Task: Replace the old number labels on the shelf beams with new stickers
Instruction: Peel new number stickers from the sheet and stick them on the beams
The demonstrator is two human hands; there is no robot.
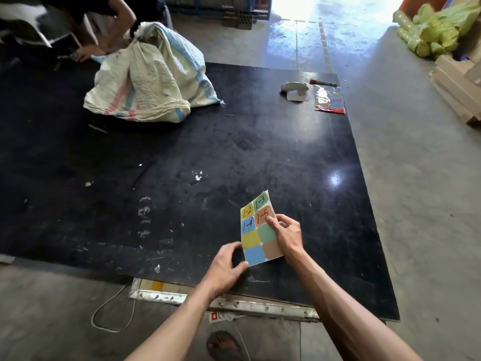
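Observation:
A sticker sheet (256,237) with coloured squares is held above the black board (182,165). Its top squares carry handwritten numbers 1-2, 1-3, 1-4 and one more in red. My left hand (226,264) pinches the sheet's lower left corner. My right hand (286,234) grips the sheet's right edge, with the thumb pressing on the orange numbered sticker. No shelf beam shows in this view.
A white woven sack (153,79) sits at the board's far left, with another person's hand (86,52) beside it. A white tape dispenser (295,91), a red marker (323,82) and a plastic sticker packet (329,99) lie far right. A power strip (221,317) and metal rail (234,300) lie near my foot.

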